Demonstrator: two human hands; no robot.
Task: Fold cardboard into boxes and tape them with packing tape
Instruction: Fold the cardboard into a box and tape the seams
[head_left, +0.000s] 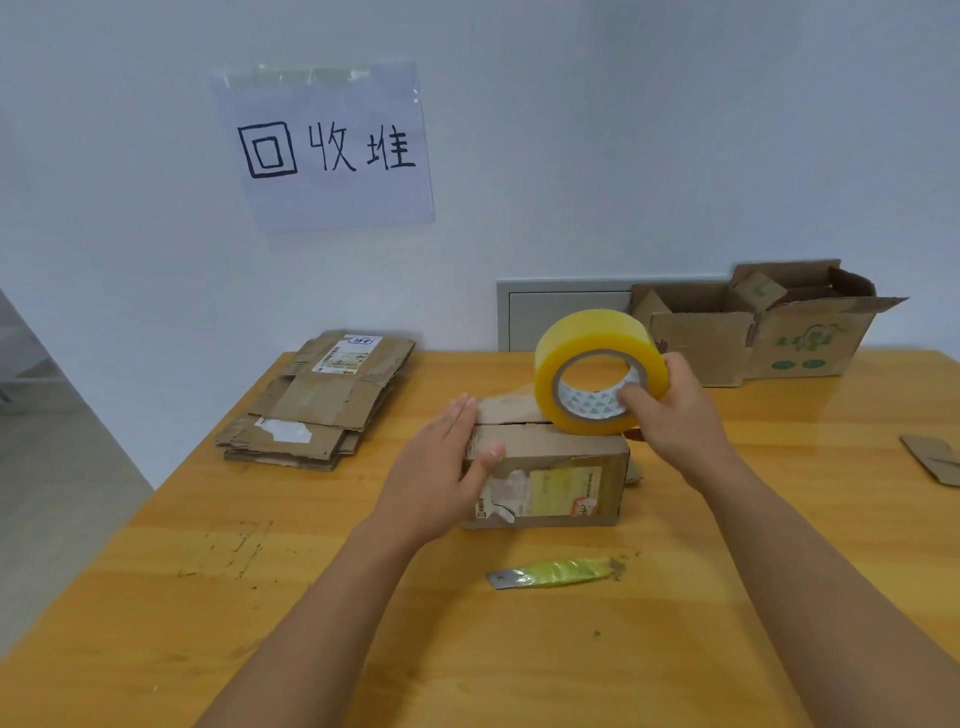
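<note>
Cardboard box (550, 467) sat mid-table, left hand (441, 467) flat against its left end, right hand (675, 415) gripping the tape roll (597, 371) on top (far flaps hidden).

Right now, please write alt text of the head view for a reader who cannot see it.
A person's right hand holds a yellow tape roll on a small cardboard box, while the left hand presses the box's left end. On the wooden table also lie flat cardboard and a blade.
</note>
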